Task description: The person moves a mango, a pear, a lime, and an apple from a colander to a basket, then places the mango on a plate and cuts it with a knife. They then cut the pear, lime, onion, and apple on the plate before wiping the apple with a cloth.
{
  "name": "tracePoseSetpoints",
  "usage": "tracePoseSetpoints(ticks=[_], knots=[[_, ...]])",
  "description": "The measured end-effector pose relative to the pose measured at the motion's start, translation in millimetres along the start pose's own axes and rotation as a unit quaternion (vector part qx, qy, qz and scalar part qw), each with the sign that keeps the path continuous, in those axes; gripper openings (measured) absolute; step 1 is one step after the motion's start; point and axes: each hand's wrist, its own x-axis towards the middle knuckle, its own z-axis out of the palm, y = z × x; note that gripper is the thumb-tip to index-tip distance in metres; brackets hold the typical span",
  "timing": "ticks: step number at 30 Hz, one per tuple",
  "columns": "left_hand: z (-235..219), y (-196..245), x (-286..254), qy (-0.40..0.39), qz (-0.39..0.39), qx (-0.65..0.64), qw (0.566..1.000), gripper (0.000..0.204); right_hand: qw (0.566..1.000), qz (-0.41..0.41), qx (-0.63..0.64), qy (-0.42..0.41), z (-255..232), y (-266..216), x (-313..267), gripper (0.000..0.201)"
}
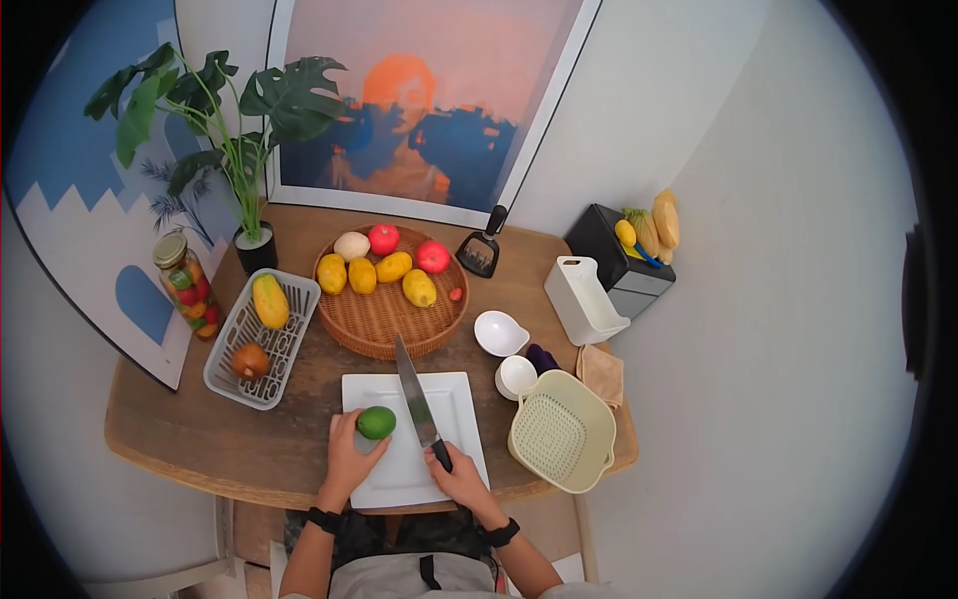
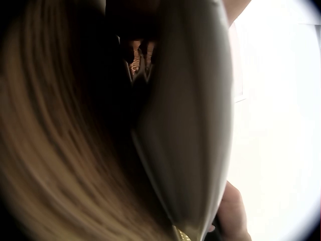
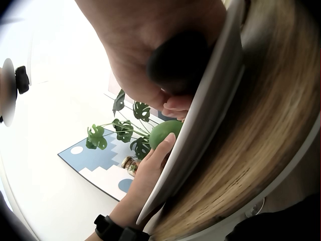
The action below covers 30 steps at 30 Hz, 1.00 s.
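A green round fruit [image 1: 376, 422] sits on the left part of a white square plate [image 1: 377, 486]. The left hand [image 1: 351, 457] grips it from the near side, thumb and fingers around it; the right wrist view also shows the thumb against the green fruit [image 3: 164, 133]. In the right hand [image 1: 465, 483] is the black handle of a large knife [image 1: 414, 394], its blade lying across the plate and pointing away, to the right of the fruit. The right hand [image 3: 150, 45] curls round the black handle [image 3: 179, 61]. The left wrist view shows mostly plate and table edge.
Beyond the plate stands a wicker basket [image 1: 384, 324] with several fruits. To the left are a grey basket [image 1: 222, 374] and a glass jar [image 1: 186, 285]. White bowls [image 1: 499, 332] and a pale green colander [image 1: 562, 429] stand at the right.
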Motion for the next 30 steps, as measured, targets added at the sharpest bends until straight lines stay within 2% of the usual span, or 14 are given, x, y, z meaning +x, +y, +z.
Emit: tracePoseSetpoints(ticks=[19,30], knots=[[0.3,1.9,0.7,0.005,-0.005,-0.013,1.0,0.054,0.999,0.012,0.034,-0.007,0.6,-1.1,0.6,0.023],[-0.1,3.2,1.2,-0.005,0.0,-0.006,1.0,0.053,0.999,-0.008,0.04,-0.007,0.3,5.4,0.7,0.022]])
